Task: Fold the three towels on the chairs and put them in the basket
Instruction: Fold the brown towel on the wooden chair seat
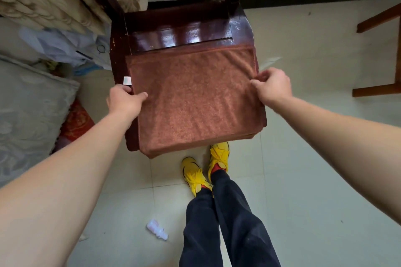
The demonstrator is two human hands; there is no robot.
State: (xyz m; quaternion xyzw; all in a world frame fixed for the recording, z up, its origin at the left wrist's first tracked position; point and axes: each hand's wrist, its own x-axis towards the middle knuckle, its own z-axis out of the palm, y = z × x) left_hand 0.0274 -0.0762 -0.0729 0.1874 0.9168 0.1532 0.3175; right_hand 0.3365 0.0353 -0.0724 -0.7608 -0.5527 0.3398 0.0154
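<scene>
A rust-brown towel (195,99) lies flat on the seat of a dark wooden chair (180,32), folded into a rectangle, its near edge draped over the seat's front. A small white label sticks out at its left edge. My left hand (124,102) pinches the towel's left edge near the label. My right hand (271,86) pinches the right edge, fingers curled on the cloth. No basket is in view.
My legs and yellow shoes (206,167) stand just in front of the chair. Cushions and bedding (32,104) crowd the left. Another wooden chair's legs (382,56) stand at the right. A small plastic bottle (157,228) lies on the tiled floor.
</scene>
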